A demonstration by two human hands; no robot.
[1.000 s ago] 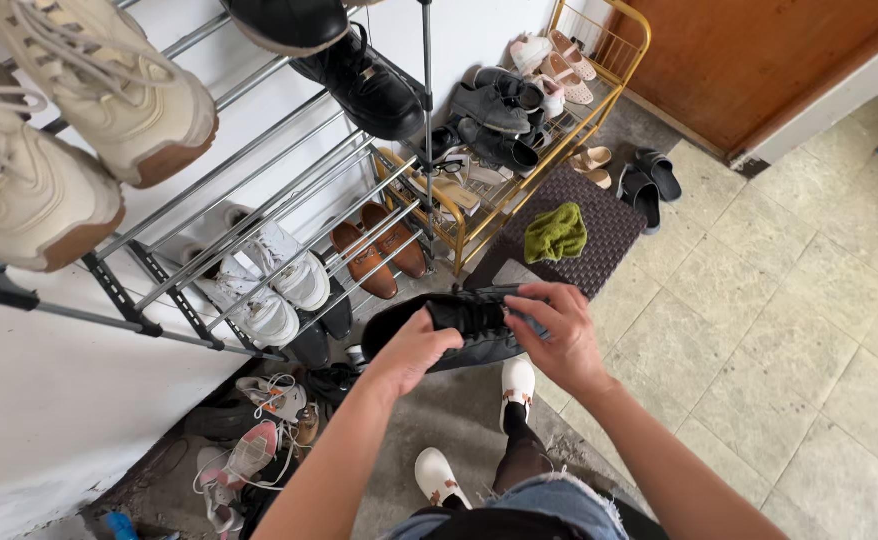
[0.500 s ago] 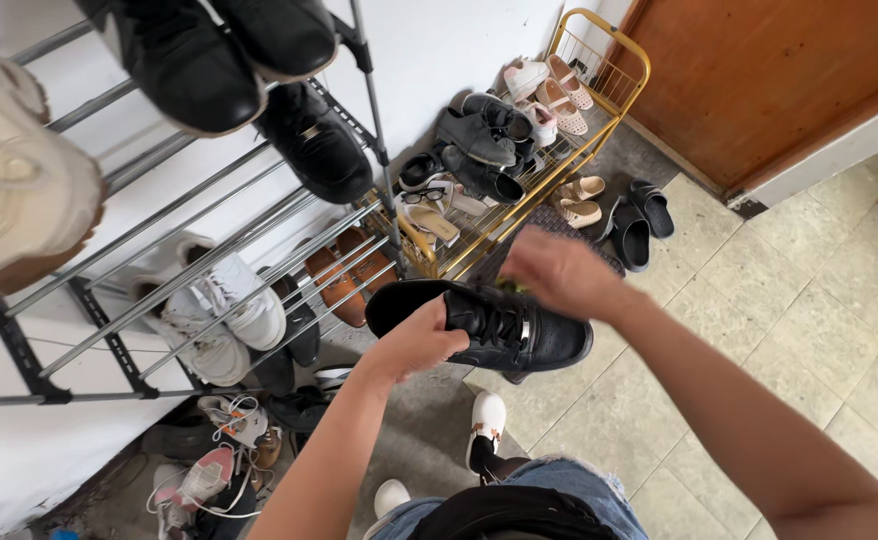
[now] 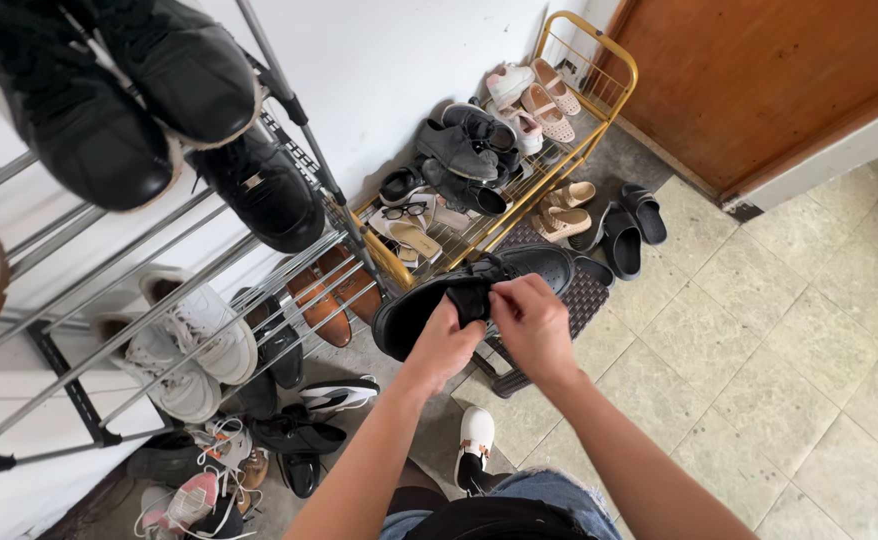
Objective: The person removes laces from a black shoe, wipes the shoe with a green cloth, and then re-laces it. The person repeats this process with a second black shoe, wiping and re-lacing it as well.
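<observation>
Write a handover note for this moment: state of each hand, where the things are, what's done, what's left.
Left hand: gripping the black shoe near its middle, held in the air.
Right hand: fingers pinching the shoe's tongue and laces.
Shoe is off any shelf, in front of the grey metal shoe rack and above the dark mat; yellow rack behind.
Done: shoe in hand.
Left: shoe not yet set down.

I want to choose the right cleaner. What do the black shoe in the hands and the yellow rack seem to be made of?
The black shoe looks like smooth leather or imitation leather with a dull sheen; which one cannot be told. Both the left hand and the right hand grip it at the tongue. The yellow rack seems to be painted metal: thin tubes and wire grid shelves.
</observation>
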